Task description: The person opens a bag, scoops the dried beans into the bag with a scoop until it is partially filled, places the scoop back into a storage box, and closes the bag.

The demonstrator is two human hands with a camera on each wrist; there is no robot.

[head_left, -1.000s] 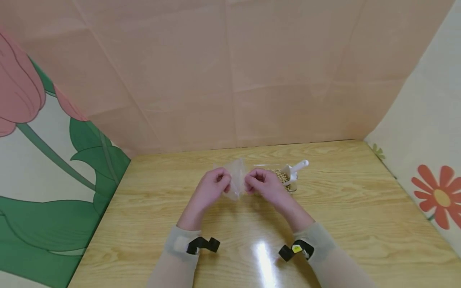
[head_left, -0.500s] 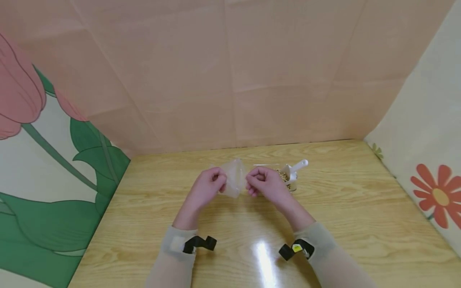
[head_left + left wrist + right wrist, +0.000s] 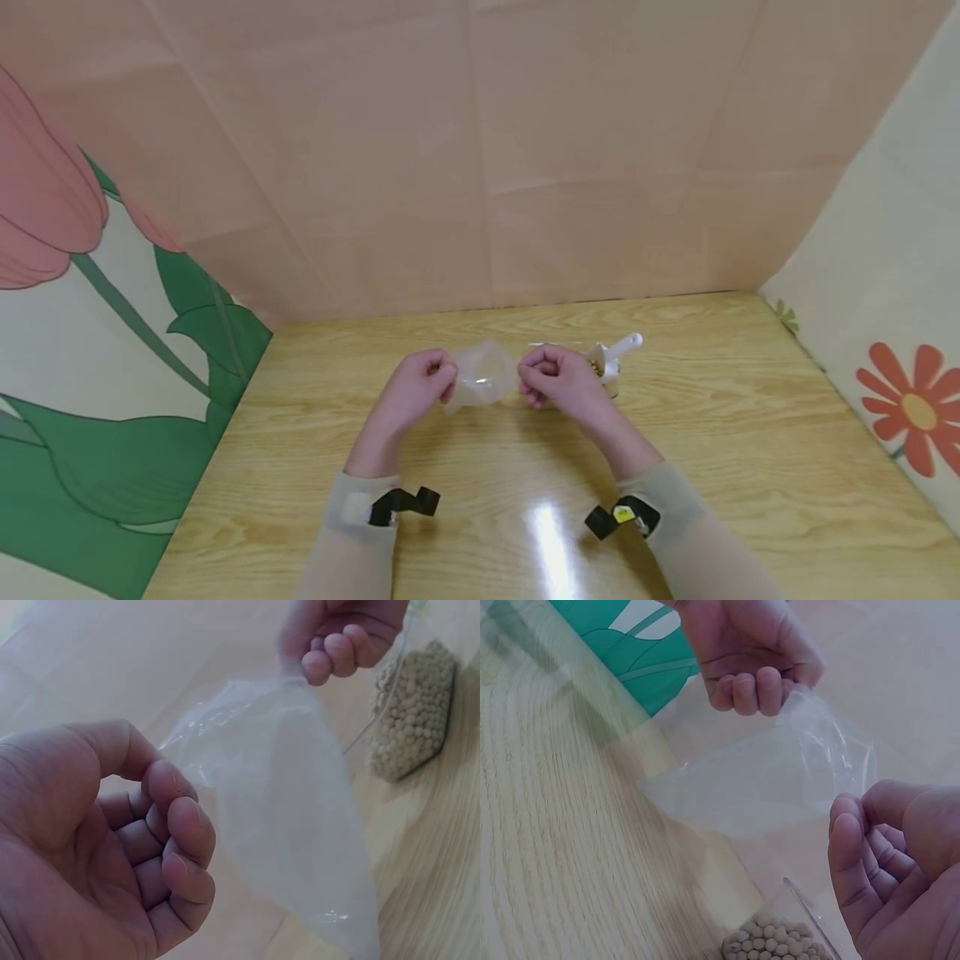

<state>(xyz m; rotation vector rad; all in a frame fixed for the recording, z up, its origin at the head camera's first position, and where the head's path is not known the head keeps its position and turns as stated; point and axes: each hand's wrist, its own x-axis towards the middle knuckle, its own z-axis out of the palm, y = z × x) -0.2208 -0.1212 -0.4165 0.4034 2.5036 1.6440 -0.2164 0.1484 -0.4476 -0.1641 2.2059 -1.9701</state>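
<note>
A clear plastic bag (image 3: pixel 482 377) is stretched between my two hands above the table. My left hand (image 3: pixel 412 385) pinches one side of its rim between thumb and forefinger, the other fingers curled. On the opposite side, my right hand (image 3: pixel 564 383) pinches the rim in the same way. In the left wrist view, the bag (image 3: pixel 300 817) hangs down with its mouth spread between the hands. I see nothing inside it. Beyond my right hand stands a transparent box of round beige beans (image 3: pixel 412 712), partly hidden by that hand in the head view.
A white scoop (image 3: pixel 624 345) rests in the bean box, its handle pointing up and right. The wooden table (image 3: pixel 300 467) meets a pink cloth backdrop (image 3: pixel 480 183) behind. Flower-printed panels (image 3: pixel 915 408) stand at both sides.
My left hand has moved left while the right shifts slightly right. The bag is pulled wider between them. Its mouth now looks more spread. The box and scoop stay put.
</note>
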